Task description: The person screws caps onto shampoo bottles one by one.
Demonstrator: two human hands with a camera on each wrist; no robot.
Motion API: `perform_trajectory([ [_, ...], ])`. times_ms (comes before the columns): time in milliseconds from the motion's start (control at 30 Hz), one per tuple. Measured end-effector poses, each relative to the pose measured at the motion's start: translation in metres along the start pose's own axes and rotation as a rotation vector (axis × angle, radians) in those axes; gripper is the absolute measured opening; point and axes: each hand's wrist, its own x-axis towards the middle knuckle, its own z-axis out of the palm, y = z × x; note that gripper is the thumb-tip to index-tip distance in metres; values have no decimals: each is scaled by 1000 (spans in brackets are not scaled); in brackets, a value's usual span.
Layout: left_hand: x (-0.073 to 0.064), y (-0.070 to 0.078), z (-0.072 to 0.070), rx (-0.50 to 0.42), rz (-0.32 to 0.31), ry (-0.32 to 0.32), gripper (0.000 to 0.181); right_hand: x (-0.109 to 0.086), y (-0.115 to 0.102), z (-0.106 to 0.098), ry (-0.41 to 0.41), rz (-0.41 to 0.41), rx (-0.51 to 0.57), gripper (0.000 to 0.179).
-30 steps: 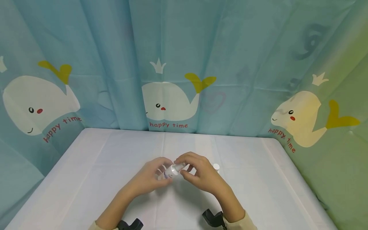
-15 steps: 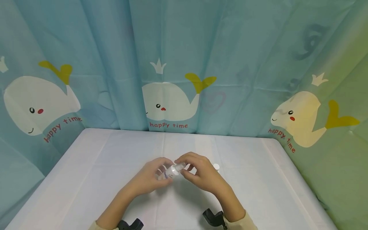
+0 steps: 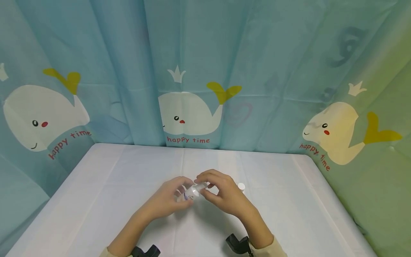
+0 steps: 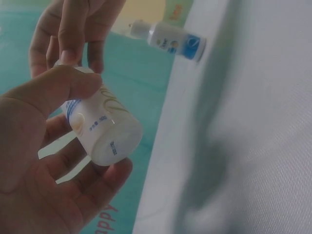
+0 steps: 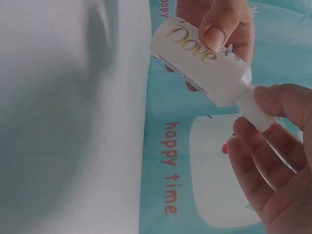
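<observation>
A small white Dove bottle (image 3: 191, 192) is held tilted above the table, its cap end up and to the right in the head view. My left hand (image 3: 167, 198) grips its body, with the thumb across the label in the left wrist view. At the other end, my right hand (image 3: 223, 191) pinches the white cap (image 5: 256, 111) between thumb and fingers. The cap sits on the bottle's neck. A second white bottle (image 4: 170, 40) with a blue label band stands on the table; in the head view my right hand hides most of it.
The white table (image 3: 128, 167) lies under both hands, and shadows fall on it. Blue-green curtains (image 3: 273, 71) with printed whales hang around its back and sides. A black wrist mount (image 3: 238, 243) shows beside the right forearm, another beside the left.
The right fingers have shifted slightly at the cap. Both hands and the bottle stay in nearly the same place.
</observation>
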Motion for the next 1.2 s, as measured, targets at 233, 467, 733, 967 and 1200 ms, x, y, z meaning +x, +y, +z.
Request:
perform_trajectory([
  [233,0,-2,0,-5,-9,-5,37,3,-1,-1,-10,38,14,23],
  [467,-1,-2,0,0,-33,-5,37,2,-1,0,-21,55,6,19],
  [733,-1,-2,-1,-3,-16,8,37,1,0,0,-26,63,-3,32],
  [967,0,-2,-1,-8,-2,10,36,1,-2,-1,-25,65,-5,31],
  [1200,0,-3,0,-12,6,7,36,0,0,0,-14,42,-10,27],
])
